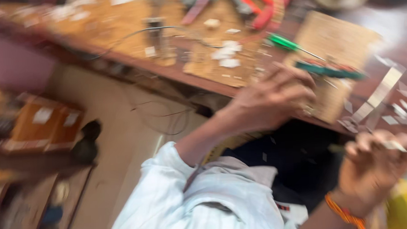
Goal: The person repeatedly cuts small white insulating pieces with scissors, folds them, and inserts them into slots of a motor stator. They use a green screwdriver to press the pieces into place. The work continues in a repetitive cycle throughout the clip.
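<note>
The view is blurred by motion. My left hand (269, 100) rests with curled fingers on the near edge of a wooden workbench (131, 28), next to a green circuit board (329, 70); whether it grips anything cannot be told. A green-handled screwdriver (285, 43) lies just beyond the fingers. My right hand (375, 162), with an orange thread band at the wrist, hovers below the bench edge and pinches a small pale strip (394, 145) between its fingertips. A white sleeve (193, 202) covers my left arm.
A tan perforated board (335, 42) lies under the circuit board. Red-handled pliers (263, 13), white scraps and a black cable litter the bench. Metal strips (381, 93) lie at the right. Cardboard boxes (44, 126) and a dark object stand on the floor at left.
</note>
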The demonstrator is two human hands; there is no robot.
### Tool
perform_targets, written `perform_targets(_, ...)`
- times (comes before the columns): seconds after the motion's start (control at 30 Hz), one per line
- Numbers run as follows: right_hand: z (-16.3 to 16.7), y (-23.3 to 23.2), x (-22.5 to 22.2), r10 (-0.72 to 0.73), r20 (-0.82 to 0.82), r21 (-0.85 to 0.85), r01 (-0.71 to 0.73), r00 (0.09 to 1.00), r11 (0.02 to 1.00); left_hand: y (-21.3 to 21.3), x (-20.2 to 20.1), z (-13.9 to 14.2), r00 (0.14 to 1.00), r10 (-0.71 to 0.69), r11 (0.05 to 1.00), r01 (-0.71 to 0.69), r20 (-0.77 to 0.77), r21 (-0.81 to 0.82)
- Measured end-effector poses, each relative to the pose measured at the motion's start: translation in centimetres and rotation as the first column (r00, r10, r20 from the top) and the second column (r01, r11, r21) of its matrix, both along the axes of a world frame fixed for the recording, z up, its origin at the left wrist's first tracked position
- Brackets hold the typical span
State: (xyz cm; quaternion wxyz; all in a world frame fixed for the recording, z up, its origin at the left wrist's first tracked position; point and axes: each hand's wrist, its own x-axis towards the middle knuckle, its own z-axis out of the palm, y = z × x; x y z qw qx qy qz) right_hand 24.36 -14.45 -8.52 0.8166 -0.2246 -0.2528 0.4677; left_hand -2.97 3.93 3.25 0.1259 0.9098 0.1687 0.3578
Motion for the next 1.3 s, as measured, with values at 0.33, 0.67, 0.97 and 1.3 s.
perform_targets(0.33, 7.4, 1.0, -3.9, -0.375, 0.313, -0.087, 0.419, 0.873, 0.904, 6.7, 7.9, -3.0, 0.998, -0.002, 0.998, -0.001, -0.059, -0.063)
perform_targets(0.67, 7.4, 9.8, -4.2, -0.452, 0.882, 0.301, 0.579, 0.134, 0.758, 4.3, 6.4, -1.3, 0.98, 0.099, 0.89, -0.009, 0.174, -0.457)
perform_targets(0.97, 7.4, 12.3, -5.8, -0.497, 0.856, 0.498, 0.478, -0.141, 0.723, 3.7, 5.6, -1.3, 0.977, 0.099, 0.814, 0.031, 0.191, -0.58)
perform_targets(1.3, 6.3, 13.2, -5.7, -0.547, 0.836, 0.493, 0.49, -0.038, 0.719, 4.6, 5.8, -0.4, 0.992, 0.016, 0.865, 0.051, 0.128, -0.499)
